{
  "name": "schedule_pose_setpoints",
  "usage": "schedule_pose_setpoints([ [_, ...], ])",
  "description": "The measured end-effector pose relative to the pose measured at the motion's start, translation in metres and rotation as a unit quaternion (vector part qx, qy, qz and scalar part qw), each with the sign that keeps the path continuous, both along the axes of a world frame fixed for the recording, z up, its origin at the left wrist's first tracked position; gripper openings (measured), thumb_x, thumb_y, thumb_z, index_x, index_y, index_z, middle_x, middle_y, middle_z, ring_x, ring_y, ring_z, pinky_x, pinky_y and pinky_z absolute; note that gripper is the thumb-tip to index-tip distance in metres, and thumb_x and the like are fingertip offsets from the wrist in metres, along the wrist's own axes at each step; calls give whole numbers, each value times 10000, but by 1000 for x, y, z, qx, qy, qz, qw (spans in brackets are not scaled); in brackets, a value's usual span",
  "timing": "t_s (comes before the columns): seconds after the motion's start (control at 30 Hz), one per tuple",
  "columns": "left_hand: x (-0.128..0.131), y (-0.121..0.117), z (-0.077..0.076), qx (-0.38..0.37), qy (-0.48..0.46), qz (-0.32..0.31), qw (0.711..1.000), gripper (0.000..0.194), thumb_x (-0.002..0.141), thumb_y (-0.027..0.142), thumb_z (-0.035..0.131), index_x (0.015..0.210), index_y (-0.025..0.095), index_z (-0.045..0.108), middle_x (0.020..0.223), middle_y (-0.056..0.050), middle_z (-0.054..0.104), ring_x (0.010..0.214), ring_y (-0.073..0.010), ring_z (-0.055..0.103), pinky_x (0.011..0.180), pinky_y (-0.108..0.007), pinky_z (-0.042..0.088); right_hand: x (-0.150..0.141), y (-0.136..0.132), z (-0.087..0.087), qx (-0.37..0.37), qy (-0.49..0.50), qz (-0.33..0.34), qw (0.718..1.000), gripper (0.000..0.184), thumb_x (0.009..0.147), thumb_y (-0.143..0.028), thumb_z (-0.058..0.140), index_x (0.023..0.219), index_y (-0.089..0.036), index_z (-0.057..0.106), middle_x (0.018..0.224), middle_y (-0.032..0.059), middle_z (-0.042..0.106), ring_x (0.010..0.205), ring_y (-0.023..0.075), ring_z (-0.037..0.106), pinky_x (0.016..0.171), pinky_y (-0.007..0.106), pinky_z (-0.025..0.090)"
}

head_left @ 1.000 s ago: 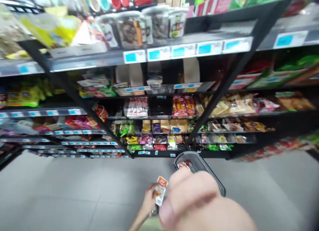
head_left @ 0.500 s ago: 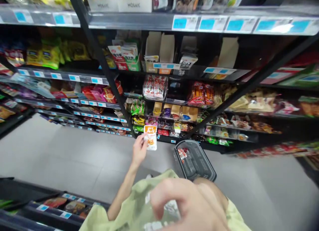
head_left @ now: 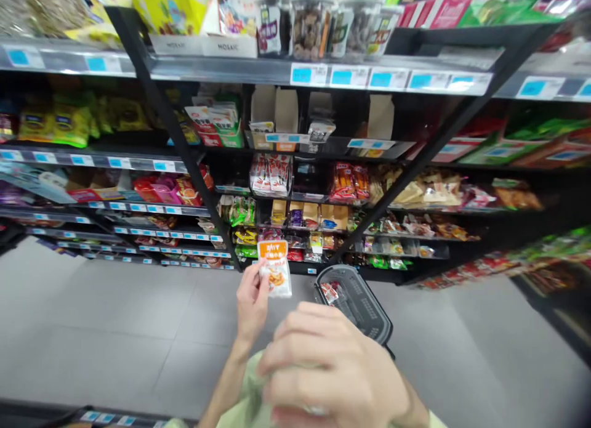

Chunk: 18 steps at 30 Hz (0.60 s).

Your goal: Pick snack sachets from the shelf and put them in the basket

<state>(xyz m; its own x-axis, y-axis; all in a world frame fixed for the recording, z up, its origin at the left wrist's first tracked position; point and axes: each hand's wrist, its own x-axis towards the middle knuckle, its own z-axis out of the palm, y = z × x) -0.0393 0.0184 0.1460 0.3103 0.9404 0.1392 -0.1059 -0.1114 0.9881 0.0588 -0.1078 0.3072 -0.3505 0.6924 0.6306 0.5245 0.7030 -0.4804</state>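
Observation:
My left hand (head_left: pixel 253 295) pinches a snack packet (head_left: pixel 275 269) by its left edge, between thumb and fingers. The packet is white with an orange top and a food picture, its front turned up toward me. My right hand (head_left: pixel 332 366) is large and slightly blurred, close to the camera. Its fingers are curled over, and whatever they hold, if anything, is hidden. Beyond it on the floor stands a dark grey shopping basket (head_left: pixel 375 314), partly covered by that hand. Red and white packets (head_left: pixel 329 292) lie inside the basket's left end.
Black shop shelves (head_left: pixel 221 66) full of bagged snacks stretch across the front, with price labels along their edges. Clear plastic jars (head_left: pixel 313 24) stand on the upper shelf. Grey tiled floor (head_left: pixel 124 311) lies below. Another shelf edge (head_left: pixel 108 417) shows at the bottom left.
The view has tilted upward, bringing the jars into sight. My left hand and the packet are closer to the camera. My right hand has turned, its curled fingers now showing their backs.

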Motion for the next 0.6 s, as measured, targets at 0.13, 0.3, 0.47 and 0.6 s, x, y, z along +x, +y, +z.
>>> schedule_pose_setpoints([
  [0.13,-10,-31,-12,-38,-16,36,999,389,897,414,604,1244,237,618,1260,-104,657,1117,-257,664,913,-334,581,11,16,-91,-33,249,-178,951,335,880,-153,583,590,-222,430,525,-37,510,521,121,470,538,264,375],
  [0.3,-10,-46,-23,-100,-73,55,991,446,887,407,624,1290,224,569,1247,-109,680,1108,-263,675,903,-354,593,27,15,-169,-205,430,-302,826,147,946,-336,536,1035,-222,564,771,9,652,635,151,555,558,254,443],
  [0.47,-5,-49,-15,-98,-82,29,991,468,888,402,630,1295,175,579,1275,-129,663,1158,-279,643,942,-366,570,14,15,-175,-333,393,-213,830,370,969,-490,455,908,-171,631,672,9,603,557,139,512,483,237,379],
  [0.6,-4,-60,-12,-98,-56,-17,994,568,856,371,681,1376,204,526,1269,-114,663,1148,-276,639,928,-352,574,-8,14,-178,-319,423,-237,814,431,936,-530,507,706,-171,573,543,-18,524,480,112,433,468,235,330],
])
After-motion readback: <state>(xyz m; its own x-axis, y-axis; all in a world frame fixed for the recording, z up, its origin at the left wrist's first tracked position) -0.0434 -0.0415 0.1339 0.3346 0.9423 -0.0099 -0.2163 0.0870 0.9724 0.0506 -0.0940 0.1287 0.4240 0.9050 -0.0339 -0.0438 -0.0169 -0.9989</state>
